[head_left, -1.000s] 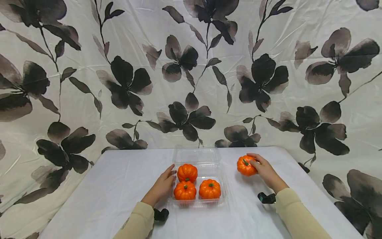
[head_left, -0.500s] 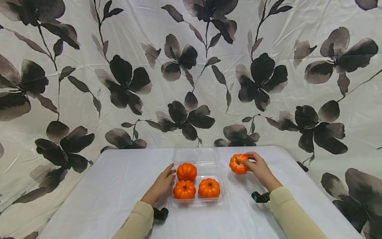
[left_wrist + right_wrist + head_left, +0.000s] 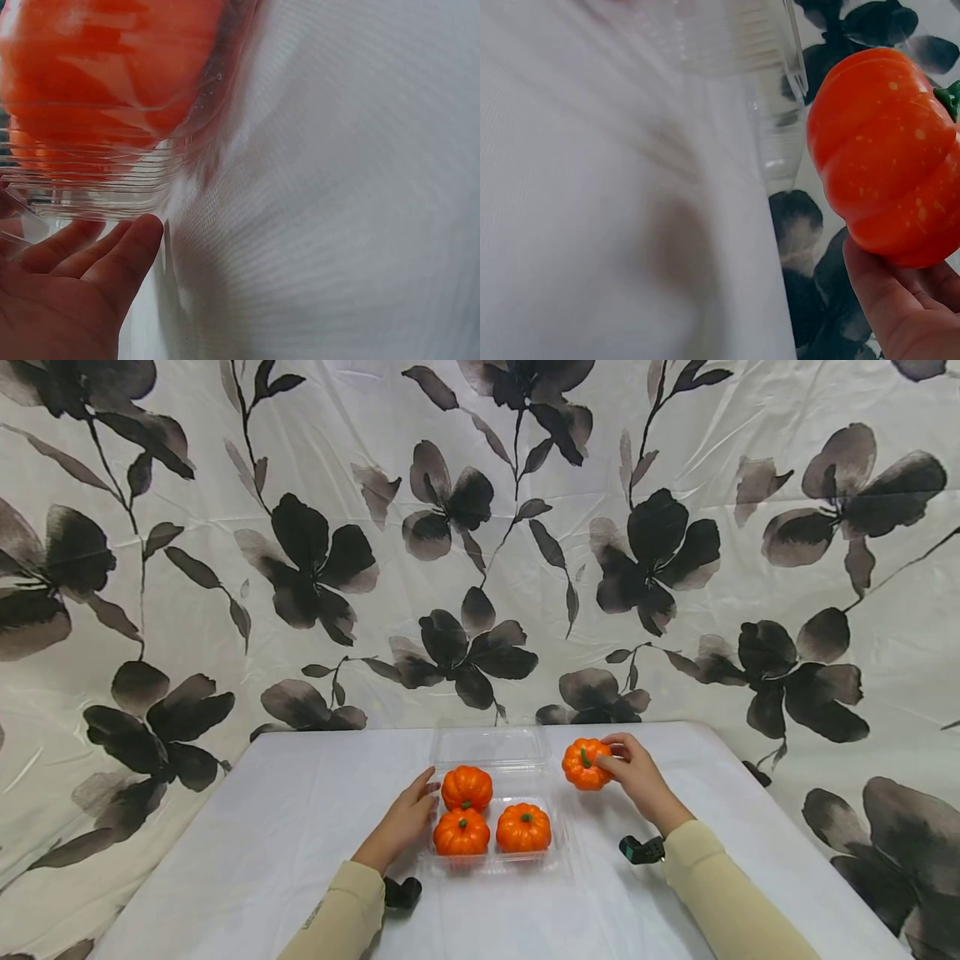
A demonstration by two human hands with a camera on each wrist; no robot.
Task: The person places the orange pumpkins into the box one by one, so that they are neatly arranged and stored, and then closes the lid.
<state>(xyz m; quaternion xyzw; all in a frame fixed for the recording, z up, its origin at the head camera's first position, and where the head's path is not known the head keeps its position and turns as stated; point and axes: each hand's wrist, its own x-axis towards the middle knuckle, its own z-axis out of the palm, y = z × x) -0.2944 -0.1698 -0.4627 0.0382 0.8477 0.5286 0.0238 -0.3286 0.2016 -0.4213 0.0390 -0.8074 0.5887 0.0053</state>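
Note:
A small orange toy pumpkin with a green stem is pinched in my right hand, raised over the table to the right of a clear plastic clamshell box. In the right wrist view the fingers hold this pumpkin from below, and its shadow falls on the cloth. Inside the box sit a back-left pumpkin, a front-left pumpkin and a front-right pumpkin. My left hand rests at the box's left side, its fingers extended right at the ribbed wall.
The box's clear lid lies folded back toward the far edge of the white-covered table. Behind it hangs a flower-printed curtain. Black wrist cameras stick out below both hands.
My right hand has carried its pumpkin left, closer to the box, and slightly upward in view. The left hand stays beside the box, and the pumpkins inside stay in place.

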